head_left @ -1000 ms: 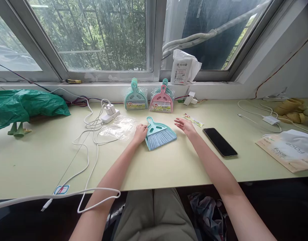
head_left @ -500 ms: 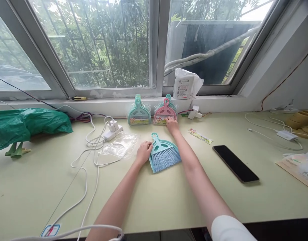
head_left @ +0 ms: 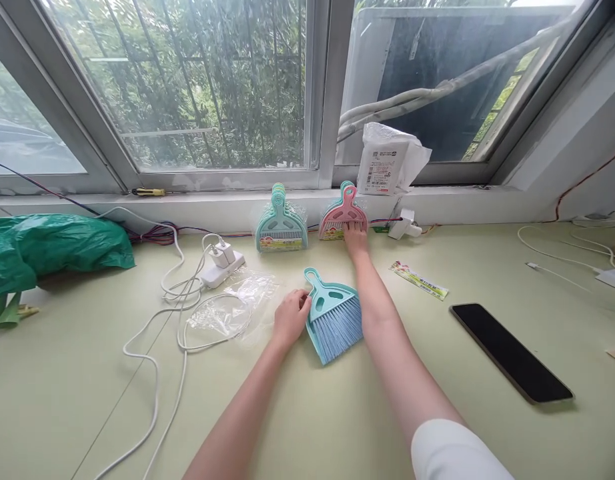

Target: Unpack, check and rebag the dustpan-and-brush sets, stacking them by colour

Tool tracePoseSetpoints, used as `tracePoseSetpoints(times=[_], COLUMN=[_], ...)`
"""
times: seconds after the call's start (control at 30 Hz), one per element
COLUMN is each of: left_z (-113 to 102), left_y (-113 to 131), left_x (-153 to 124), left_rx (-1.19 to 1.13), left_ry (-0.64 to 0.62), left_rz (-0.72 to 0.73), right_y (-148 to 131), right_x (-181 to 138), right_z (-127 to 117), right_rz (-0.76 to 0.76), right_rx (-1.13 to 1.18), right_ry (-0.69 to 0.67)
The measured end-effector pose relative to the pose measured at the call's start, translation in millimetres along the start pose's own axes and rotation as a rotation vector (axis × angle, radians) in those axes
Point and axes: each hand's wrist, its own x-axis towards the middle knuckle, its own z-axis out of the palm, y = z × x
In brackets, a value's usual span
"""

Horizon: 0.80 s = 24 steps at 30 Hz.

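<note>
A turquoise dustpan (head_left: 317,283) lies on the table with a blue-bristled brush (head_left: 340,327) nested in it. My left hand (head_left: 291,317) is closed at the dustpan's left edge, its fingers curled. Farther back, a wrapped pink dustpan and brush set (head_left: 337,215) stands against the ledge, with turquoise handles showing behind it. My right hand (head_left: 356,240) is closed at its lower right front, fingers over the label; the thumb is hidden. To the left stands a wrapped stack of turquoise dustpan sets (head_left: 280,217). My right forearm covers the brush's right corner.
Clear plastic wrap (head_left: 232,307) and a power strip (head_left: 222,267) with white cables lie at left. A green plastic bag (head_left: 62,250) is farther left. On the right are a label strip (head_left: 418,280) and a phone (head_left: 510,350). A white package (head_left: 382,163) sits on the ledge.
The pink set has shifted back and to the right with my right hand at it. The loose dustpan has turned slightly under my left hand. The view has moved closer.
</note>
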Motion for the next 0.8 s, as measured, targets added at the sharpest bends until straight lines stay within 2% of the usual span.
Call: tracePoseSetpoints(times=[0.37,0.8], left_z=[0,-2], left_y=[1,6], left_x=[2,-2], left_rx=[0.041,0.066], left_ry=[-0.002,0.003], left_rz=[0.004,-0.008], right_y=[20,28], right_x=[-15,-36], right_z=[-8,-21], right_rz=[-0.161,-0.211], right_rx=[0.031,-0.042], right_ry=[-0.029,0.049])
